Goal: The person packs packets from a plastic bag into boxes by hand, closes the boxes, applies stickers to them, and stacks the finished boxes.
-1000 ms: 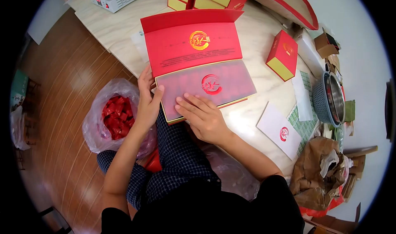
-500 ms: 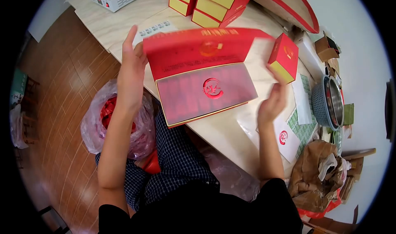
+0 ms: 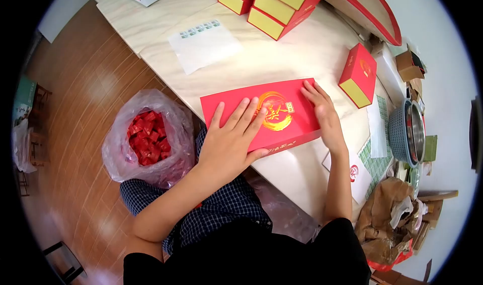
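A red gift box (image 3: 302, 104) with a gold and orange round emblem lies at the table's near edge, its lid down. My left hand (image 3: 229, 134) rests flat on the lid with the fingers spread, its thumb near the front edge. At the box's right end, my right hand (image 3: 324, 114) touches the lid corner and side with fingers stretched out. What the box holds is hidden under the lid.
Red and yellow boxes (image 3: 274, 13) are stacked at the back, with another red box (image 3: 358, 74) at right. A sheet of stickers (image 3: 204, 46) lies on the table (image 3: 151, 31). An open plastic bag (image 3: 118, 154) of small red packets sits at lower left; baskets (image 3: 400, 134) stand right.
The box lid has come down over the translucent sheet with the red emblem. My left hand has moved from the lid's left edge onto its top, and my right hand has reached the box's right end.
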{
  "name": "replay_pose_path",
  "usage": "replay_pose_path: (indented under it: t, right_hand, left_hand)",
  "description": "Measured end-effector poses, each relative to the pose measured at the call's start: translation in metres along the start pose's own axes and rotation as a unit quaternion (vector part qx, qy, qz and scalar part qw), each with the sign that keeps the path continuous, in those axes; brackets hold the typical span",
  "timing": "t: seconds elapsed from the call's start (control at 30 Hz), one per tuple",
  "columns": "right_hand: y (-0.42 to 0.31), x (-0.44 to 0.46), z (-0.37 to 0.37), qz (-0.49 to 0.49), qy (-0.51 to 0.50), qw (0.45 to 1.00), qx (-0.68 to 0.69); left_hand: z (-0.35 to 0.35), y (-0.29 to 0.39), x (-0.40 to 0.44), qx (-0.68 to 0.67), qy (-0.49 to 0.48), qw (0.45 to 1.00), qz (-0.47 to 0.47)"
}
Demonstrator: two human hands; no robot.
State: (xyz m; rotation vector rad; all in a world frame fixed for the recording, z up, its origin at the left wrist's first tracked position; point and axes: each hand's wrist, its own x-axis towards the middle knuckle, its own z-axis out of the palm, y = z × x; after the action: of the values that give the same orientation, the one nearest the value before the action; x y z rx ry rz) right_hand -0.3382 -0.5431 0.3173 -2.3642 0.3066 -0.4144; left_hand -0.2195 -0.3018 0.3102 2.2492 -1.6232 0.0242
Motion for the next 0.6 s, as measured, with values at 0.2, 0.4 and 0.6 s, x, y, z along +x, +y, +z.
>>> replay_pose_path:
  t: [0.2, 0.4, 0.6]
  right_hand:
    - [-0.011, -0.006, 0.001, -0.097, -0.051, 0.958, -0.263]
    - [-0.016, -0.004, -0.001, -0.136, -0.09, 0.944, -0.287]
    - [-0.002, -0.016, 0.003, -0.126, -0.065, 0.921, -0.362]
  left_hand:
    - [0.001, 0.0, -0.002, -0.005, -0.004, 1.0, -0.014]
    - [-0.001, 0.002, -0.001, 0.02, -0.012, 1.0, -0.008]
    - [0.004, -0.005, -0.005, 0.1, 0.015, 0.994, 0.042]
